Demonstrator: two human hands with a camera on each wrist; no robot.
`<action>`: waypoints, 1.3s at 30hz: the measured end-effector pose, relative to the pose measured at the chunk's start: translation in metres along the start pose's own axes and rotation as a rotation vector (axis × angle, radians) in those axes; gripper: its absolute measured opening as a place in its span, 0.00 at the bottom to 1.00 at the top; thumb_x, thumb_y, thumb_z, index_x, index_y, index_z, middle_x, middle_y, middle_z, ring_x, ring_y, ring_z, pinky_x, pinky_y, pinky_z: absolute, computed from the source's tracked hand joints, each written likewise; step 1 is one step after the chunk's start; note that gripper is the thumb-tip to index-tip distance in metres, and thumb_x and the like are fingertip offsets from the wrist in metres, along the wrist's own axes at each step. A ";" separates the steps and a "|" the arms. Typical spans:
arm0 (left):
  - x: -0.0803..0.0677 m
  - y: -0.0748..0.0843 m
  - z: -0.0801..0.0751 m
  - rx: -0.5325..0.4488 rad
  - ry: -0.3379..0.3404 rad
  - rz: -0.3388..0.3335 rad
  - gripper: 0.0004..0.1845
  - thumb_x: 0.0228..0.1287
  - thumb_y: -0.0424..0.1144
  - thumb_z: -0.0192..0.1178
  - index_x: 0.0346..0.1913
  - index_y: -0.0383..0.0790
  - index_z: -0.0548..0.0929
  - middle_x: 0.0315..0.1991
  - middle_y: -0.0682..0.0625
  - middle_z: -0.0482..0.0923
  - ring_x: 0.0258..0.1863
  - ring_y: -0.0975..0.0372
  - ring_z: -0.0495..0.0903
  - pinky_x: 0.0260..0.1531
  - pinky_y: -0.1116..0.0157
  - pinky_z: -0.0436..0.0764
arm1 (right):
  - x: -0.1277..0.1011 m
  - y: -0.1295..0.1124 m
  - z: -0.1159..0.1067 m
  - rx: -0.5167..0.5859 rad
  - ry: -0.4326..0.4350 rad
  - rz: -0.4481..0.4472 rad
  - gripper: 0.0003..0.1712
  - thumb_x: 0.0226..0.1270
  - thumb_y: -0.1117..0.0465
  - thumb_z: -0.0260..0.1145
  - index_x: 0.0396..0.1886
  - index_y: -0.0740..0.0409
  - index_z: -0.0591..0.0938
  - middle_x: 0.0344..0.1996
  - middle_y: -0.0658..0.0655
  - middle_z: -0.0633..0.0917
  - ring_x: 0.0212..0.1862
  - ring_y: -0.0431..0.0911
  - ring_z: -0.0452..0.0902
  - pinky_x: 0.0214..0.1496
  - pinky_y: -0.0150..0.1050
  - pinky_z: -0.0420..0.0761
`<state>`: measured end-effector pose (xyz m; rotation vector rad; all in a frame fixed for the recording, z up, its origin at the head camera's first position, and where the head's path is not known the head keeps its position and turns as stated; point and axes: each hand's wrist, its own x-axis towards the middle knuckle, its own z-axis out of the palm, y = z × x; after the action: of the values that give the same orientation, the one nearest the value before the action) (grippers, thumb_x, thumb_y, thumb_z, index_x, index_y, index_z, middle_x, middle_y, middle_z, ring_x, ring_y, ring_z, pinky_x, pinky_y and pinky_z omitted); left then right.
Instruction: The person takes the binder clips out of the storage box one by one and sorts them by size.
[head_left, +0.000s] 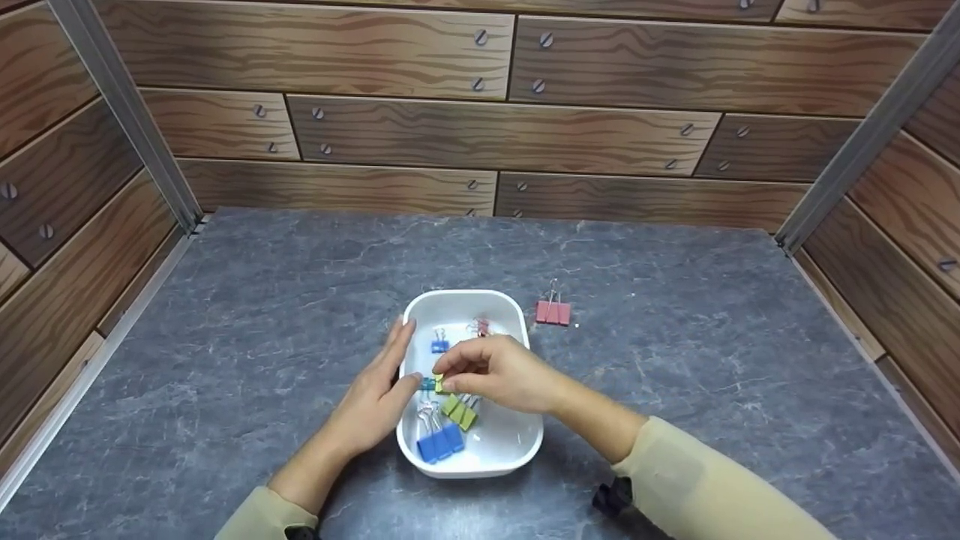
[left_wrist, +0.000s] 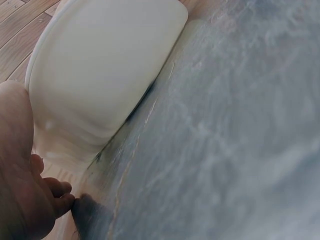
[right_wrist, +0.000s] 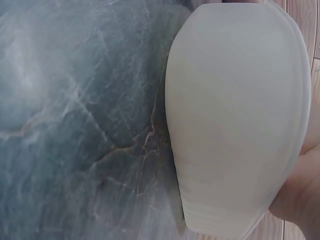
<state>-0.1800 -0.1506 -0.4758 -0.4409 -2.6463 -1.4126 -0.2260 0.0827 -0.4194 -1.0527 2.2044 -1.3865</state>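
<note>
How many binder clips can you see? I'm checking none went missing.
6 visible: a pink clip on the table; in the white tray, small blue, reddish, yellow-green, large blue, and one pinched by the right hand. Hands may hide more.

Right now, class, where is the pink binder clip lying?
In the head view the pink binder clip lies on the grey tabletop, just outside the white tray, off its far right corner, apart from both hands.

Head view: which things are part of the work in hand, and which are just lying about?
In hand: white dish, steadied by left hand; small clip, pinched by right hand; blue clips, green clips inside the dish.

Lying about: pink clip on the table.
</note>
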 end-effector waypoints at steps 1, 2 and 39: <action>0.000 0.000 0.000 -0.001 0.000 0.003 0.39 0.79 0.41 0.54 0.87 0.47 0.53 0.86 0.42 0.46 0.83 0.48 0.51 0.79 0.43 0.55 | 0.000 0.001 0.000 -0.011 0.000 0.003 0.13 0.71 0.66 0.74 0.52 0.67 0.89 0.41 0.56 0.92 0.43 0.39 0.86 0.50 0.35 0.86; 0.000 0.000 0.000 -0.001 -0.001 0.006 0.39 0.78 0.41 0.54 0.87 0.47 0.53 0.86 0.42 0.46 0.83 0.48 0.51 0.79 0.43 0.55 | 0.000 0.001 0.000 -0.023 0.000 0.005 0.13 0.71 0.65 0.74 0.52 0.66 0.89 0.42 0.55 0.92 0.43 0.39 0.86 0.50 0.35 0.86; 0.000 0.002 -0.001 0.000 -0.004 -0.019 0.39 0.79 0.39 0.54 0.87 0.50 0.53 0.86 0.44 0.46 0.84 0.50 0.49 0.79 0.42 0.54 | 0.002 0.003 0.011 -0.214 -0.118 -0.014 0.04 0.69 0.60 0.77 0.40 0.56 0.93 0.31 0.44 0.90 0.34 0.30 0.79 0.42 0.29 0.81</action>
<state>-0.1792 -0.1506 -0.4739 -0.4206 -2.6606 -1.4184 -0.2221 0.0751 -0.4269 -1.1914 2.2992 -1.0808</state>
